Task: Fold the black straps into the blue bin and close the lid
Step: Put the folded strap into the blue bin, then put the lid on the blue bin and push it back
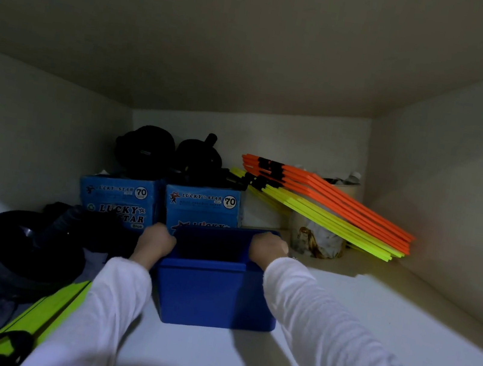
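On the shelf (340,309), just in front of the Lucky Star boxes (203,205), the blue bin (216,292) sits with both the left hand (156,240) and right hand (268,247) curling fingers over its raised lid (212,240), apparently to press it shut; the straps aren't visible.

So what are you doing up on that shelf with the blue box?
A person in white sleeves has both hands on the blue bin on a shelf. The left hand grips its left edge and the right hand grips its right edge. Behind the bin stand two blue Lucky Star boxes with black gear on top. Orange and yellow sticks lean at the right.
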Demonstrator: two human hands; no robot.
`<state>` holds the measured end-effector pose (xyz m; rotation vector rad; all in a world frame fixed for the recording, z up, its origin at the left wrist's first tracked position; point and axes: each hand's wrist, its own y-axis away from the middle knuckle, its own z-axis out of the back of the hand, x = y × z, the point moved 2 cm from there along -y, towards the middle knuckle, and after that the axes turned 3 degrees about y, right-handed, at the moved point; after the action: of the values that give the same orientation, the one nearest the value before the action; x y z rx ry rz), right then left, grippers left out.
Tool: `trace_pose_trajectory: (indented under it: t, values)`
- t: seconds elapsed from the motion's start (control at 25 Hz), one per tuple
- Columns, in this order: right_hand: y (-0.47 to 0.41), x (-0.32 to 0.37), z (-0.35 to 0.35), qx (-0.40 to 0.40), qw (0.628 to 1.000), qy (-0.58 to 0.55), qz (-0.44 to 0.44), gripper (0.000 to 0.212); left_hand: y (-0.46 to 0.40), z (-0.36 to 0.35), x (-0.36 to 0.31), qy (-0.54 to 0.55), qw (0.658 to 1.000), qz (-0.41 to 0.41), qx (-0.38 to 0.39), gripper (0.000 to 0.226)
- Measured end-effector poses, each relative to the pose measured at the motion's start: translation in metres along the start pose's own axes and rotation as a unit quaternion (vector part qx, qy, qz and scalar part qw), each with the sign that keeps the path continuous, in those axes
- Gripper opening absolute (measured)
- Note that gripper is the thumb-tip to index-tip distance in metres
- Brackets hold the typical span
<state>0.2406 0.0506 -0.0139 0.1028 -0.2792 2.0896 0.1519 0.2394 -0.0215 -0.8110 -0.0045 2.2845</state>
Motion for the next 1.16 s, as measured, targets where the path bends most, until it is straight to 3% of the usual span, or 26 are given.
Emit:
trace_pose_trajectory:
  t: [0.2,0.4,0.64,0.84,0.96,1.16]
  values:
    - [0.024,-0.008,0.022,-0.132,0.985,-0.108,-0.002,0.027,0.035,0.009,-0.015,0.1,0.988,-0.05,-0.106,0.028]
    - [0.063,-0.04,0.063,-0.281,0.936,-0.209,-0.022,0.024,0.099,0.049,-0.067,0.177,0.93,-0.203,-0.252,0.032]
    - [0.12,-0.058,0.147,-0.441,0.835,-0.328,-0.001,0.026,0.175,0.117,-0.126,0.263,0.837,-0.358,-0.318,0.03]
    - [0.153,-0.071,0.22,-0.531,0.756,-0.382,0.029,0.021,0.21,0.175,-0.162,0.303,0.786,-0.396,-0.366,0.024]
    - [0.173,-0.082,0.262,-0.588,0.689,-0.42,0.058,0.021,0.228,0.205,-0.183,0.343,0.742,-0.405,-0.409,0.02]
    - [0.202,-0.095,0.304,-0.684,0.584,-0.426,0.096,0.029,0.247,0.234,-0.212,0.39,0.695,-0.424,-0.429,0.035]
